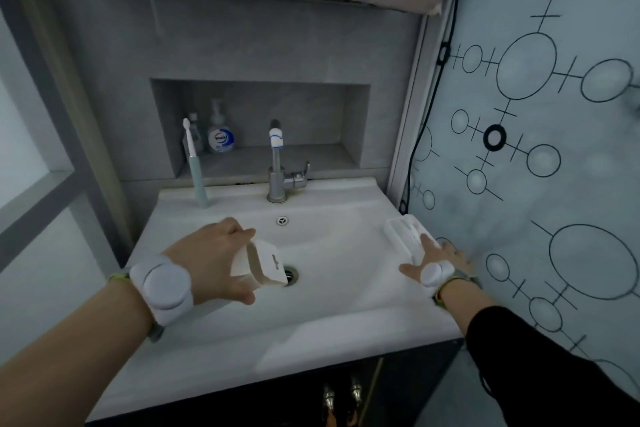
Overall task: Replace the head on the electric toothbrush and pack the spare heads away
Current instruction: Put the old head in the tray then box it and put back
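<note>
A pale green electric toothbrush (197, 170) with a white head stands upright on the back left rim of the white sink (311, 315). My left hand (214, 260) grips a small white cardboard box (263, 263) with its end flap open, held over the basin near the drain. At the sink's right rim my right hand (436, 260) rests on a clear plastic tray (407, 236) that holds white spare brush heads. Whether the fingers grip the tray or only touch it is unclear.
A chrome tap (277, 166) stands at the back centre of the sink. The wall niche behind it holds a soap pump bottle (220, 135) and another bottle. A patterned panel (536, 149) closes the right side. A dark cabinet sits under the sink.
</note>
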Action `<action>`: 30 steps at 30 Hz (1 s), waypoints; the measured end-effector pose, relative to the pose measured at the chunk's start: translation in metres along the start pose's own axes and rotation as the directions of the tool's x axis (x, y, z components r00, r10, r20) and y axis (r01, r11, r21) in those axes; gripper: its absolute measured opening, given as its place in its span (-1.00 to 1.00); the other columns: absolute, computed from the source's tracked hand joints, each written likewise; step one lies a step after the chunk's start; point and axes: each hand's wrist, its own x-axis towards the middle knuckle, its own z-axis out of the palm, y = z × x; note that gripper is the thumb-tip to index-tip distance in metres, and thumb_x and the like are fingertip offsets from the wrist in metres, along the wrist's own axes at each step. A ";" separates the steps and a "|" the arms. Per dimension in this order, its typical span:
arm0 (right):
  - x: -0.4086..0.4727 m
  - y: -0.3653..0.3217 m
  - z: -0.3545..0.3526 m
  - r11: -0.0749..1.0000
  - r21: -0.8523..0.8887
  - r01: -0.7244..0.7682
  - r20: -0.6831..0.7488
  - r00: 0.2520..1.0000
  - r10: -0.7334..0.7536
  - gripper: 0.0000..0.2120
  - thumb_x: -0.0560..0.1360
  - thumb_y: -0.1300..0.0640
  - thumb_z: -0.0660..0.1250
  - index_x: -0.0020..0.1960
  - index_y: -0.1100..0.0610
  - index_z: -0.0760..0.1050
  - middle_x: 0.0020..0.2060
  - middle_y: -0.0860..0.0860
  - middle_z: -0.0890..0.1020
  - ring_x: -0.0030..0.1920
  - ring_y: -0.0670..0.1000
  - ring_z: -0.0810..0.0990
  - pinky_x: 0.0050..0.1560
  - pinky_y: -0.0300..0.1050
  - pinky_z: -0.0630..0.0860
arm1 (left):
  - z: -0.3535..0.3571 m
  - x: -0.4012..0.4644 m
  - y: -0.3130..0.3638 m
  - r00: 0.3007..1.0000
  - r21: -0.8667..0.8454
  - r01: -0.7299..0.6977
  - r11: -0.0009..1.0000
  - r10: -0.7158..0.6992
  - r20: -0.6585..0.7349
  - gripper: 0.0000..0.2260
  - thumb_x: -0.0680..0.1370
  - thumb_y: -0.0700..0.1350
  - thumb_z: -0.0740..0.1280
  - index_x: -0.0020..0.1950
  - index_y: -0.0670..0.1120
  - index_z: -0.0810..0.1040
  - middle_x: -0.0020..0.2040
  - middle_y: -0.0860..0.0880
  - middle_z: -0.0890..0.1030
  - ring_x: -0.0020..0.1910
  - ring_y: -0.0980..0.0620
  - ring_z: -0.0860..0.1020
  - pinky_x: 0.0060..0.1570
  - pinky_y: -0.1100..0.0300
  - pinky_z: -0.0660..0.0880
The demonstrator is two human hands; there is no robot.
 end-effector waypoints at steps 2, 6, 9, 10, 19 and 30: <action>0.000 -0.002 0.001 1.000 -0.005 0.019 -0.012 1.000 -0.019 -0.15 0.37 -0.35 0.26 0.52 -0.11 -0.01 0.45 0.16 0.22 0.42 0.26 0.23 0.38 0.15 0.27 | 0.010 0.004 0.000 0.999 -0.038 0.009 0.999 -0.008 0.031 -0.07 0.26 0.34 0.40 0.50 -0.01 0.13 0.33 0.06 0.30 0.25 0.04 0.36 0.27 0.20 0.33; -0.004 -0.008 0.001 0.998 -0.034 0.059 -0.083 0.995 -0.062 -0.24 0.41 -0.26 0.29 0.50 -0.12 0.05 0.40 0.20 0.29 0.38 0.26 0.28 0.36 0.15 0.31 | 0.022 0.010 0.000 0.999 -0.088 0.009 0.996 -0.005 0.038 -0.07 0.27 0.31 0.42 0.50 -0.01 0.13 0.33 0.05 0.30 0.27 0.03 0.35 0.27 0.24 0.30; -0.011 -0.014 -0.001 0.984 -0.044 0.171 -0.106 0.979 -0.175 -0.17 0.41 -0.29 0.26 0.54 -0.14 -0.08 0.40 0.16 0.30 0.38 0.23 0.31 0.36 0.11 0.31 | 0.024 0.014 -0.001 0.999 -0.112 0.013 0.994 -0.007 0.050 -0.07 0.27 0.30 0.43 0.50 -0.01 0.13 0.33 0.05 0.30 0.28 0.04 0.35 0.27 0.24 0.29; -0.014 -0.018 -0.003 0.971 -0.022 0.237 -0.104 0.966 -0.238 -0.14 0.39 -0.30 0.26 0.54 -0.17 -0.11 0.40 0.14 0.32 0.37 0.22 0.32 0.36 0.10 0.31 | 0.025 0.015 -0.002 0.999 -0.121 0.014 0.993 -0.008 0.048 -0.07 0.26 0.30 0.44 0.50 -0.01 0.13 0.33 0.05 0.30 0.28 0.04 0.35 0.27 0.24 0.29; -0.081 -0.059 -0.029 0.601 0.165 0.782 -0.120 0.621 -0.775 -0.20 0.31 -0.29 0.35 0.37 -0.44 -0.09 0.14 -0.10 0.41 0.14 0.00 0.41 0.25 -0.07 0.37 | 0.018 0.011 -0.007 0.999 -0.162 0.024 0.987 -0.019 0.038 -0.09 0.27 0.25 0.47 0.49 -0.03 0.16 0.34 0.00 0.32 0.31 0.00 0.35 0.31 0.20 0.27; -0.105 -0.072 -0.027 0.516 0.008 0.857 -0.123 0.513 -0.850 -0.15 0.36 -0.21 0.39 0.51 -0.17 0.01 0.33 -0.15 0.35 0.21 -0.05 0.34 0.32 -0.13 0.29 | 0.017 0.006 -0.008 1.000 -0.206 -0.015 0.978 0.009 -0.027 -0.09 0.24 0.23 0.51 0.47 0.00 0.18 0.30 0.02 0.35 0.27 0.02 0.36 0.25 0.25 0.26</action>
